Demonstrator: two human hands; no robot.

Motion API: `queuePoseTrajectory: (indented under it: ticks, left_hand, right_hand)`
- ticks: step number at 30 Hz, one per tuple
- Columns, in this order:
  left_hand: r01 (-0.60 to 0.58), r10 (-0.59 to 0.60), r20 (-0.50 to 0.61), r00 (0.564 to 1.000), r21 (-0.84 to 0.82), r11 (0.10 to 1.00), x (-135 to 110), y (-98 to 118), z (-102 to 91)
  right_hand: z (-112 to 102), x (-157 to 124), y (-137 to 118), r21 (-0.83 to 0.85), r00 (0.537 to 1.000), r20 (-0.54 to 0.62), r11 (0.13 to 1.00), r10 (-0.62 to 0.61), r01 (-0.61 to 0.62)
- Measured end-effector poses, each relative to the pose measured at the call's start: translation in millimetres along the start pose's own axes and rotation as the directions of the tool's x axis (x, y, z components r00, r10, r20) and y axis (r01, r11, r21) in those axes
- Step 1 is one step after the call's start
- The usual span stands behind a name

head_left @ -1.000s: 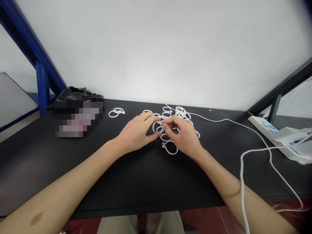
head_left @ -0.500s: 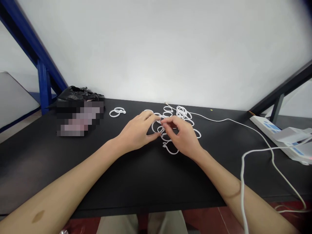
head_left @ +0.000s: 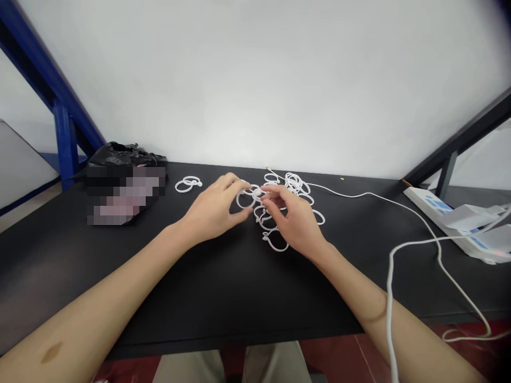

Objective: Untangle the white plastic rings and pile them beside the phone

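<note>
A: Which step do you have in hand?

B: You seem to be partway through handling one white ring (head_left: 244, 208) near the middle of the frame. Your left hand (head_left: 217, 207) appears to pinch it across the rim, thumb below and fingertips above. Your right hand (head_left: 297, 218) is bent beside it, thumb and fingertips close together; whether anything sits between them, you can't tell from here.

A: And what does your next move call for?

B: A light, steady grip on that rim, I'd judge, and care that your right fingertips don't snag the other white rings (head_left: 275, 248) crowded underneath and behind.

A: How does your ring look?

B: Thin, round, plain white, open in the middle. Your black table (head_left: 179, 298) shows through it. Its right side runs into more white loops; linked or merely overlapping, you can't be sure.
</note>
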State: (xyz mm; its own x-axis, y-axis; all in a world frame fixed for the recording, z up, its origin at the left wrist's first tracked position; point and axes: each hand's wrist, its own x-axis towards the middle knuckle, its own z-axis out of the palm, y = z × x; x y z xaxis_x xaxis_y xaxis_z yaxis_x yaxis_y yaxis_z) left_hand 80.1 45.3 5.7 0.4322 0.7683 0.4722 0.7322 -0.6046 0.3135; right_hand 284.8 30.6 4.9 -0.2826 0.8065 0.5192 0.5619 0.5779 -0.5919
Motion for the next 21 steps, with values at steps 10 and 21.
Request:
queuePoseTrajectory:
  ticks: [10, 21]
  left_hand:
    - [0.378, -0.334, -0.18, 0.925, 0.502, 0.778, -6, -57, -10.8]
    - [-0.166, 0.161, 0.153, 0.975, 0.024, 0.986, -2, 4, 3.7]
  right_hand:
    - [-1, -7, -3, -0.279, 0.96, 0.262, 0.943, -0.104, 0.178]
    - [-1, -1, 6, -0.23, 0.959, 0.183, 0.939, -0.217, 0.257]
